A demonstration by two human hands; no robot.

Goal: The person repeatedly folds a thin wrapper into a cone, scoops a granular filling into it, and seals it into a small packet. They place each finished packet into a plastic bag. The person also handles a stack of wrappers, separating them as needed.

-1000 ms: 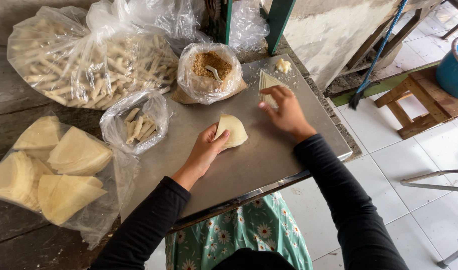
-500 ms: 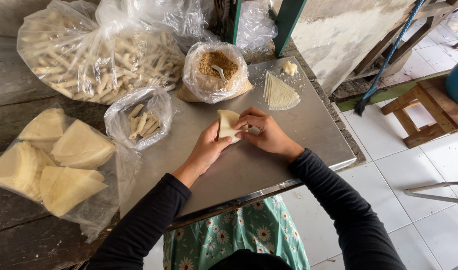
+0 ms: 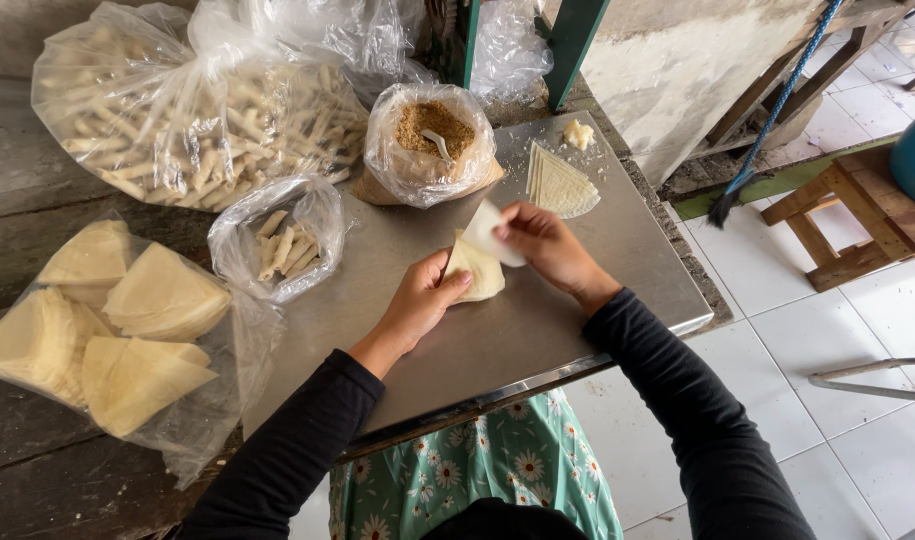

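Observation:
A pale pastry wrapper (image 3: 480, 262) lies on the grey metal table (image 3: 537, 330), one corner lifted up. My left hand (image 3: 417, 303) presses down on its near left part with the thumb on the sheet. My right hand (image 3: 544, 243) pinches the raised corner between thumb and fingers and folds it over. A fan-shaped stack of wrappers (image 3: 559, 184) lies just beyond my right hand. An open plastic bag of brown crumbly filling (image 3: 432, 138) with a small spoon in it stands behind the wrapper.
A small open bag of rolled sticks (image 3: 282, 240) sits left of the wrapper, a big bag of them (image 3: 192, 115) behind it. A bag of folded wrapper stacks (image 3: 107, 335) lies at the left. A dough lump (image 3: 577, 133) rests at the table's far corner. A wooden stool (image 3: 839, 225) stands right.
My right hand came back from the wrapper stack to the wrapper in front of me, took its corner and lifted it. My left hand stayed on the wrapper.

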